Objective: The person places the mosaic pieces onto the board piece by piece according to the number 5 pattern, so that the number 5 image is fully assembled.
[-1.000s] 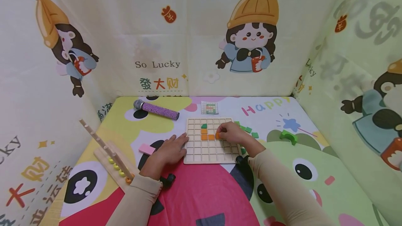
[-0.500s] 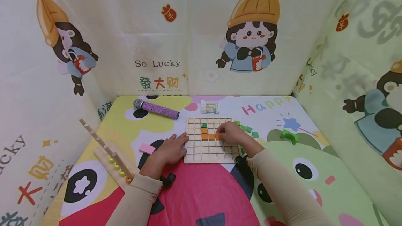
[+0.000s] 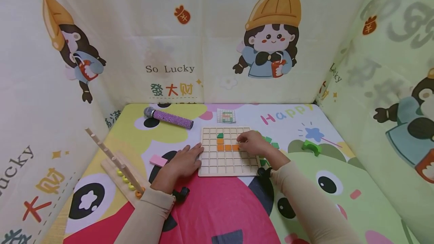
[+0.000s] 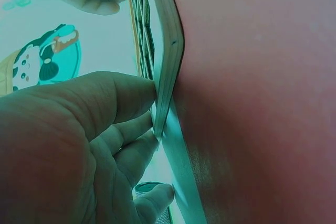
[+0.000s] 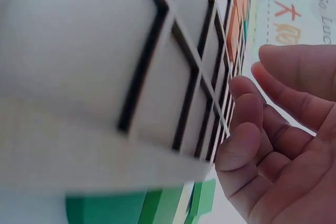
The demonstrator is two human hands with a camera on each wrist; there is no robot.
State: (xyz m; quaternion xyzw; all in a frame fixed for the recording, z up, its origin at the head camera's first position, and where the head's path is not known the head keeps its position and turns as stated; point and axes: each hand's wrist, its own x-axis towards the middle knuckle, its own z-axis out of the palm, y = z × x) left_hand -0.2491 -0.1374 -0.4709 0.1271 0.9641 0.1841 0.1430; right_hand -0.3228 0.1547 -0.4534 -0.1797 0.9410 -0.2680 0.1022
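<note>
A wooden grid board (image 3: 211,164) lies on the patterned table. On it several orange tiles (image 3: 228,147) form an L, and a green round-cornered tile (image 3: 220,135) sits at the top. My left hand (image 3: 183,162) rests beside the board with extended fingertips at its left edge. In the left wrist view the thumb (image 4: 134,95) touches the board's side. My right hand (image 3: 254,144) is over the board, close to the rightmost orange tile. Its fingers (image 5: 244,145) are loosely bent with nothing between them in the right wrist view.
Green tiles (image 3: 275,145) lie right of the board, partly behind the right hand. A printed grid card (image 3: 226,116) and a purple microphone (image 3: 173,119) lie behind. A wooden peg stand (image 3: 118,165) and pink block (image 3: 158,160) are left; a green arch block (image 3: 312,147) is right.
My right hand has let go of the rightmost orange tile, which now lies in its grid square, and has moved slightly right. My left hand stays at the board's edge.
</note>
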